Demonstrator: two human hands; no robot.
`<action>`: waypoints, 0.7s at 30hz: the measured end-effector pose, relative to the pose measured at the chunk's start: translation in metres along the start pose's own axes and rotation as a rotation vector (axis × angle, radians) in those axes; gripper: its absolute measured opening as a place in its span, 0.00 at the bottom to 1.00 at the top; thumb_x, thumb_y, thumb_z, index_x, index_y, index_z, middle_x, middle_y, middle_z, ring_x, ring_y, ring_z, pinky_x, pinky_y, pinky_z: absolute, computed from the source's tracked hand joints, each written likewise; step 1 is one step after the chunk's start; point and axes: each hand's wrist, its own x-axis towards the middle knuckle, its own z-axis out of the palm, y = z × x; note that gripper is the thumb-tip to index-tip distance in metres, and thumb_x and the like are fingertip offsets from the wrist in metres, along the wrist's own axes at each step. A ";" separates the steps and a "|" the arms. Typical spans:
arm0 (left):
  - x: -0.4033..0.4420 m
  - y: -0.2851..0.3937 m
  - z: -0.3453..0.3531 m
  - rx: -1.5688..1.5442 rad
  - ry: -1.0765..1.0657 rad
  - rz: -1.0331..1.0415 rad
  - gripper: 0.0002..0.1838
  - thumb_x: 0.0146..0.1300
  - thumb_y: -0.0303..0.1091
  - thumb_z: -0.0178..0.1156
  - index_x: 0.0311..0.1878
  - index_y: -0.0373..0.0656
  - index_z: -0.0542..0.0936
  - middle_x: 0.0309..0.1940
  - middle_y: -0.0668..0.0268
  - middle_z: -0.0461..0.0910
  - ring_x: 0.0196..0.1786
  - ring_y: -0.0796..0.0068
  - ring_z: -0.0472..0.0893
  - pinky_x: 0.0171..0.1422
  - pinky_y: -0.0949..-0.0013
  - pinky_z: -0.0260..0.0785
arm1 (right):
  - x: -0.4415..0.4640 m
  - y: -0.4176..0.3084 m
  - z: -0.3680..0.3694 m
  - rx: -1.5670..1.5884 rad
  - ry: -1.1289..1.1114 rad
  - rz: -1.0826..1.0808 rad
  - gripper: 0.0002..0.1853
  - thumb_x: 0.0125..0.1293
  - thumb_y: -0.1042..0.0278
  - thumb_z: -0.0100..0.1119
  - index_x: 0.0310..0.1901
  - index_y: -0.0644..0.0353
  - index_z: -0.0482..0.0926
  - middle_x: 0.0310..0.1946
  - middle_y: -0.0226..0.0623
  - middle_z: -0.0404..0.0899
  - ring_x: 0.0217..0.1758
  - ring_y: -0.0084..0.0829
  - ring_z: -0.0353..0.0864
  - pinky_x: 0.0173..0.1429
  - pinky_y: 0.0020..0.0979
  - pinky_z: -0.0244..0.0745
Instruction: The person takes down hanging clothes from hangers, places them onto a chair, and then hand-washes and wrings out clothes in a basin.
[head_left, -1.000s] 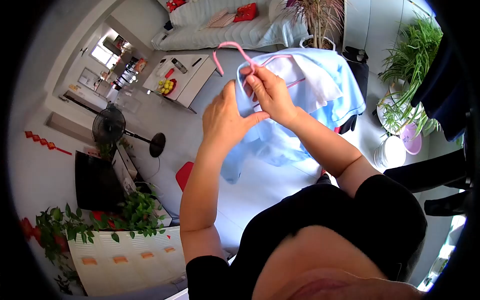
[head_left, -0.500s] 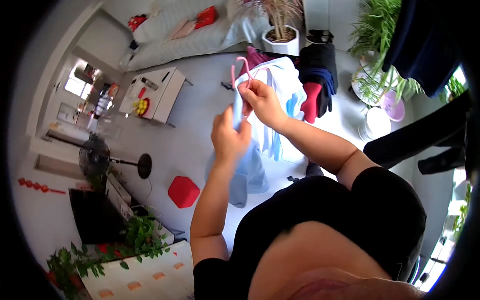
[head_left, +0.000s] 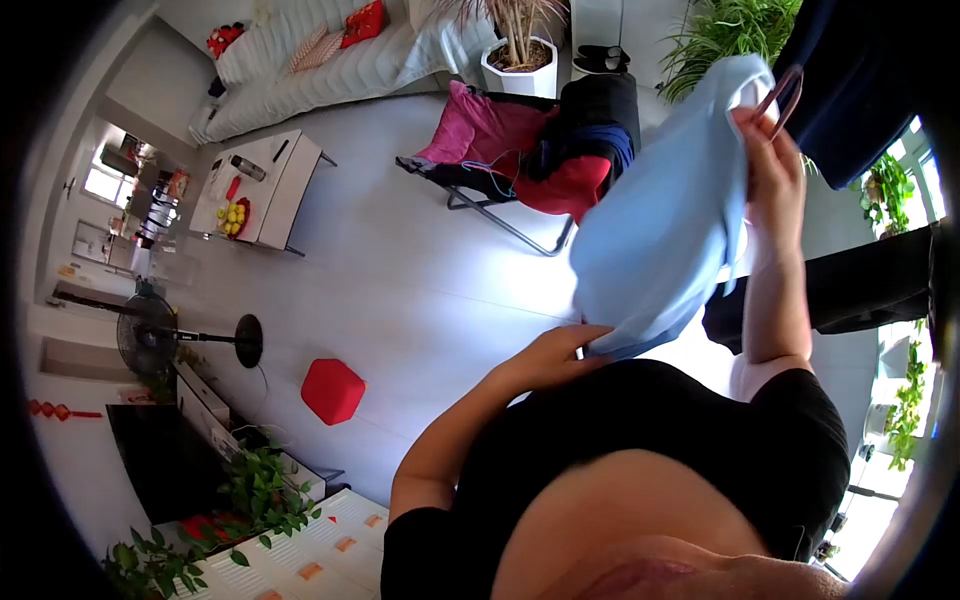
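A light blue shirt (head_left: 655,205) hangs tilted from a pink-brown hanger (head_left: 790,103), whose hook sticks up past its collar end. My right hand (head_left: 777,175) is raised at the right, closed around the hanger and the top of the shirt. Low by my chest, my left hand (head_left: 550,358) has the shirt's bottom edge between thumb and fingers; its fingertips are partly hidden by the cloth. Behind the shirt, a folding chair (head_left: 520,230) carries a pink cloth (head_left: 478,128), dark and red clothes (head_left: 570,185) and a thin blue hanger (head_left: 490,168).
Dark garments (head_left: 850,90) hang at the upper right, with black trousers (head_left: 850,282) below them. A red stool (head_left: 333,391) and a standing fan (head_left: 150,330) are on the left. Farther back are a low table (head_left: 275,195), a sofa (head_left: 300,85) and a potted plant (head_left: 520,70).
The shirt and hanger have swung up and right, away from the chair, uncovering the clothes on it. My left hand has dropped from near the hanger to the shirt's bottom edge. The view has shifted right.
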 end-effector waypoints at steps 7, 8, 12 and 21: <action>0.004 -0.051 0.000 0.015 0.008 0.042 0.24 0.64 0.44 0.55 0.58 0.40 0.70 0.53 0.55 0.75 0.55 0.64 0.75 0.54 0.66 0.70 | 0.126 0.040 -0.025 -0.236 -0.310 0.090 0.12 0.68 0.65 0.48 0.47 0.56 0.77 0.26 0.20 0.73 0.25 0.10 0.69 0.26 0.13 0.62; -0.005 -0.063 -0.007 -0.069 0.061 -0.052 0.24 0.64 0.44 0.54 0.58 0.40 0.70 0.54 0.55 0.75 0.55 0.65 0.75 0.54 0.67 0.69 | 0.136 0.057 -0.017 -0.230 -0.326 0.111 0.12 0.68 0.65 0.48 0.47 0.55 0.78 0.25 0.19 0.72 0.24 0.10 0.67 0.26 0.13 0.60; -0.030 -0.117 -0.027 -0.182 0.332 -0.270 0.21 0.65 0.42 0.52 0.55 0.38 0.72 0.49 0.60 0.78 0.50 0.70 0.77 0.51 0.70 0.69 | 0.184 0.137 0.026 -0.312 -0.376 0.210 0.12 0.66 0.64 0.47 0.46 0.55 0.79 0.21 0.19 0.66 0.20 0.12 0.60 0.23 0.16 0.54; -0.008 -0.180 -0.087 -0.690 0.806 -0.611 0.15 0.66 0.37 0.51 0.51 0.38 0.74 0.43 0.62 0.80 0.43 0.74 0.79 0.43 0.73 0.70 | 0.289 0.414 0.190 -0.323 -0.590 0.509 0.12 0.66 0.68 0.47 0.46 0.57 0.78 0.23 0.25 0.70 0.20 0.17 0.65 0.22 0.20 0.60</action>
